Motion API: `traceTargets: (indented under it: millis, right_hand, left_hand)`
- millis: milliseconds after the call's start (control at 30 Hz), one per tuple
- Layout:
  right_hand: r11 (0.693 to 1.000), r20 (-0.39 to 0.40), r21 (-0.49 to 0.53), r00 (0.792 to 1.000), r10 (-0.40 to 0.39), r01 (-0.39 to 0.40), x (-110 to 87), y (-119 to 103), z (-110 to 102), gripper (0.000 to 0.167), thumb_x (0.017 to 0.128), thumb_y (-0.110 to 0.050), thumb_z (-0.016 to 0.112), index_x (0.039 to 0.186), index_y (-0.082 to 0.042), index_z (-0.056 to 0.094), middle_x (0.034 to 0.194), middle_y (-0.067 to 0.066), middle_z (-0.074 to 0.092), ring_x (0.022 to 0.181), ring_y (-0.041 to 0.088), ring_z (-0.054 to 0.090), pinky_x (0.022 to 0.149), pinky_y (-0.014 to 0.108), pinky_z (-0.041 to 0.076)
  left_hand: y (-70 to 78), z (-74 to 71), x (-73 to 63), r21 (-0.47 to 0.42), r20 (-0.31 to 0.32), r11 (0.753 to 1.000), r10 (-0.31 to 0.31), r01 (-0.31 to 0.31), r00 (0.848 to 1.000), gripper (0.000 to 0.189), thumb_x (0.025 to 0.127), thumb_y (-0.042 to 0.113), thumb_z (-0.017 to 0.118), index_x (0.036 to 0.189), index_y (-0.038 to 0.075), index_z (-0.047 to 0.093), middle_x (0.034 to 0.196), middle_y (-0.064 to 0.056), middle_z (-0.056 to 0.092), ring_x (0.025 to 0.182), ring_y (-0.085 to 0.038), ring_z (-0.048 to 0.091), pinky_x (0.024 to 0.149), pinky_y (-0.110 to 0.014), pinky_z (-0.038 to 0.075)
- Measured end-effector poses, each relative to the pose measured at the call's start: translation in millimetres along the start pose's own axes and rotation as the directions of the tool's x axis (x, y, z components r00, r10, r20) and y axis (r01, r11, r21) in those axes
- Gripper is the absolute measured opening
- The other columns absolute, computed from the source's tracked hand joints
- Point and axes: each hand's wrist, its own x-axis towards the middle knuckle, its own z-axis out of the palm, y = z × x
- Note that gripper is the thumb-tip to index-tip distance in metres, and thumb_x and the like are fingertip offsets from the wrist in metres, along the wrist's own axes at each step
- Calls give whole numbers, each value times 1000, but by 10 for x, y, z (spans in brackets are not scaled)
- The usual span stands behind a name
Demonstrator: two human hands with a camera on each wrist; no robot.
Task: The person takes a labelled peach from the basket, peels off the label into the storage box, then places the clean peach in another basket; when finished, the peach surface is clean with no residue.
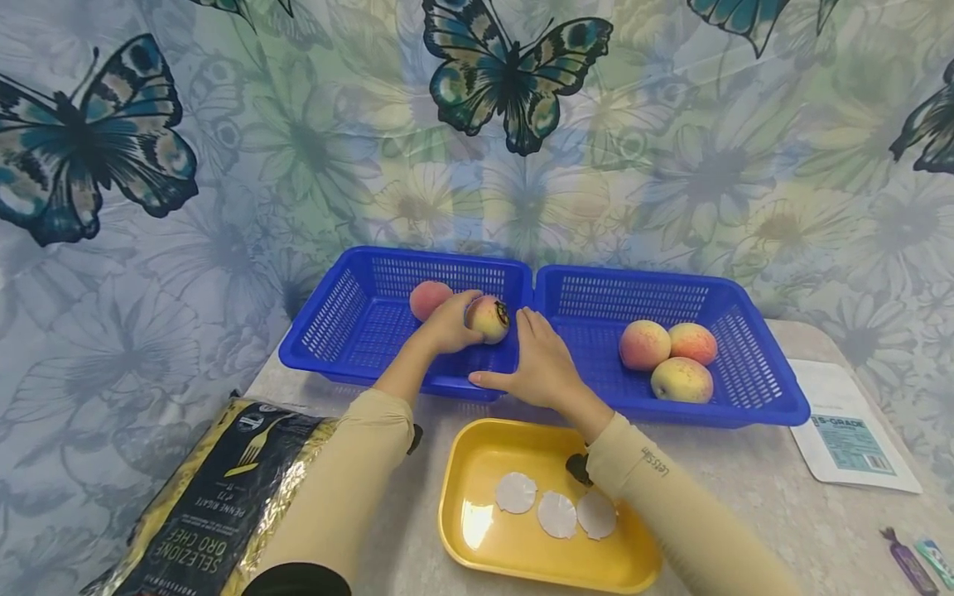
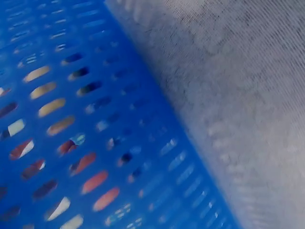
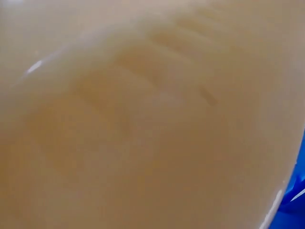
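Note:
In the head view my left hand point(image 1: 447, 324) grips a peach point(image 1: 486, 321) over the left blue basket point(image 1: 305, 352). A dark, ring-like mark shows on that peach's right side. Behind the hand, another pinkish peach point(image 1: 430, 300) lies in the same basket. My right hand point(image 1: 542, 364) is at the near corner where the two baskets meet, fingers straight and thumb stretched out to the left, with nothing held. The left wrist view is filled by the basket's slotted blue wall point(image 2: 157, 191). Blurred in the right wrist view is the yellow tray point(image 3: 167, 157).
Three peaches point(image 1: 681, 380) sit in the right blue basket point(image 1: 775, 397). The yellow tray point(image 1: 477, 556) in front holds three pale round discs point(image 1: 556, 514). A penne bag point(image 1: 216, 497) lies at left; a white pouch point(image 1: 853, 439) and small wrapped pieces point(image 1: 909, 563) lie at right.

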Motion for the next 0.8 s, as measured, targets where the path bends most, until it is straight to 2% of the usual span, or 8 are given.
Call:
traceTargets:
  millis: [133, 300, 400, 533, 700, 800]
  right_hand:
    - [1000, -14, 1, 1000, -6, 6, 2, 29, 27, 128, 72, -80, 65, 158, -1, 12, 166, 16, 14, 154, 33, 14, 123, 54, 18]
    - [1000, -12, -1, 1000, 6, -6, -5, 43, 30, 128, 72, -80, 65, 158, -1, 11, 166, 16, 12, 155, 33, 10, 124, 53, 15]
    - [1000, -4, -10, 1000, 19, -19, -4, 52, 30, 129, 72, -82, 63, 158, -2, 11, 167, 15, 10, 155, 32, 8, 124, 53, 14]
    - [999, 15, -26, 1000, 22, -22, -4, 60, 25, 130, 71, -83, 62, 158, -2, 10, 167, 14, 8, 156, 31, 6, 125, 52, 13]
    - [999, 37, -49, 999, 18, -16, -4, 63, 17, 131, 71, -84, 61, 158, -1, 9, 168, 14, 6, 156, 32, 4, 125, 51, 12]
    - [999, 43, -53, 999, 17, -15, -5, 68, 17, 131, 71, -85, 60, 158, -1, 9, 168, 14, 5, 156, 32, 3, 125, 52, 12]
  left_hand:
    - [-30, 70, 68, 53, 0, 999, -4, 4, 1000, 81, 87, 19, 74, 154, 5, 32, 155, -18, 41, 144, -35, 39, 120, -47, 30]
    - [-50, 119, 108, 104, -25, 994, -28, 31, 999, 82, 84, 24, 78, 153, 11, 36, 149, -21, 42, 140, -37, 41, 118, -49, 34]
    - [-57, 129, 122, 74, -46, 996, -41, 44, 998, 81, 79, 21, 83, 147, 11, 38, 144, -19, 47, 135, -36, 47, 115, -48, 38]
    - [-61, 136, 134, 22, -54, 998, -52, 53, 997, 83, 75, 15, 87, 140, 7, 36, 139, -19, 53, 130, -35, 54, 113, -46, 41]
    - [-63, 138, 151, 69, -37, 995, -69, 71, 997, 99, 74, 18, 86, 152, 5, 28, 149, -22, 44, 138, -36, 45, 118, -46, 34]
    - [-66, 145, 163, 74, -33, 994, -77, 79, 996, 102, 72, 17, 87, 153, 5, 27, 148, -22, 45, 138, -36, 45, 118, -45, 34]
